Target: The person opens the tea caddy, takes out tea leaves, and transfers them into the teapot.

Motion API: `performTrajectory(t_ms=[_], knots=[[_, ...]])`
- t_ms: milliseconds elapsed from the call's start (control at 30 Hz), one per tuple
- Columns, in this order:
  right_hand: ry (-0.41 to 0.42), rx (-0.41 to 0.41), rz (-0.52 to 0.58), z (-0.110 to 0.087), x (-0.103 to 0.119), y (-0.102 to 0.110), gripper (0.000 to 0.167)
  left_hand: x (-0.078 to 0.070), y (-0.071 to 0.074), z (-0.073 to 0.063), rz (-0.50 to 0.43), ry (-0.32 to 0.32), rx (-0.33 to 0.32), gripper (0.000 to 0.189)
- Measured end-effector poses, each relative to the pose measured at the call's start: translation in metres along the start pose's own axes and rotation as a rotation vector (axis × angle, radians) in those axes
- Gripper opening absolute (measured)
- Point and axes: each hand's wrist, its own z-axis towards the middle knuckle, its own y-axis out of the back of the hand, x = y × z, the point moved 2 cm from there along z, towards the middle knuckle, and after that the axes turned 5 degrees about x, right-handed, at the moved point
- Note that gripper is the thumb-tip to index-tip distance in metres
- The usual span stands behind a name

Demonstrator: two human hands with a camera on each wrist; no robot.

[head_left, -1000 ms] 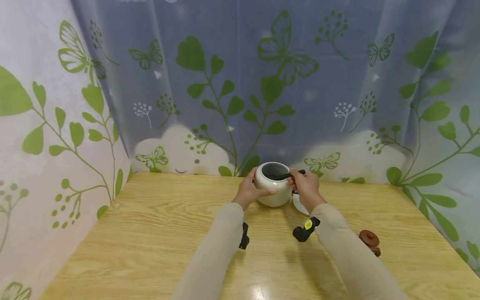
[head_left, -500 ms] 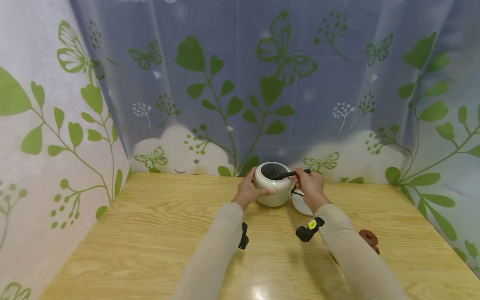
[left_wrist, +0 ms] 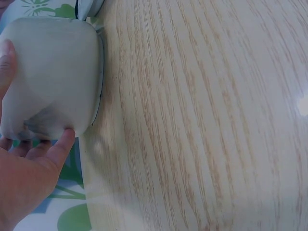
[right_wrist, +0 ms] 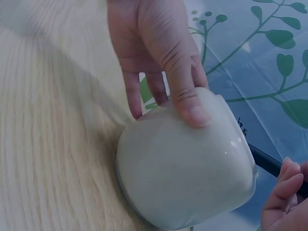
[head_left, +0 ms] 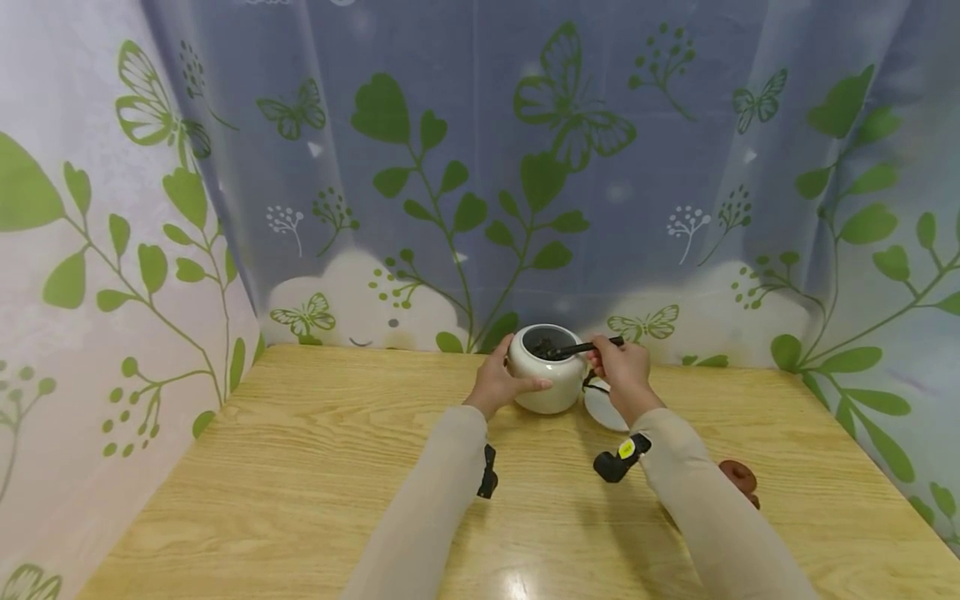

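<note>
A round white ceramic jar (head_left: 550, 390) stands uncovered near the table's back edge, with dark bits like dry tea leaves inside. My left hand (head_left: 495, 383) grips its left side; in the left wrist view the jar (left_wrist: 53, 72) sits between the thumb and fingers of that hand (left_wrist: 29, 178). My right hand (head_left: 622, 367) pinches the handle of a slim black scoop (head_left: 581, 348) at the rim's right. Its far end is inside the mouth, with dark bits around it. The right wrist view shows the scoop's shaft (right_wrist: 264, 160) and the jar's side (right_wrist: 187, 159).
A white lid (head_left: 602, 408) with a dark cord lies right of the jar, partly under my right hand. Reddish-brown ring-shaped objects (head_left: 738, 477) are on the wooden table (head_left: 300, 475) beside my right forearm. A patterned curtain (head_left: 420, 208) hangs close behind the jar.
My right hand has shifted slightly right and drawn the scoop a little outward, exposing more of the lid and of the dark bits. My left hand and the jar have stayed put.
</note>
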Motion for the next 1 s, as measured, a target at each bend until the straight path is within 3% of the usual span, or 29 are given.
performTrajectory(t_ms=[300,1000], knots=[[-0.03,-0.002,0.059,-0.001,0.004,0.003,0.022,-0.001,0.001,0.0,-0.002,0.005,0.001,0.108],[0.001,-0.001,0.098,-0.013,0.02,0.02,0.026,0.003,-0.001,0.004,0.014,0.003,-0.001,0.108]])
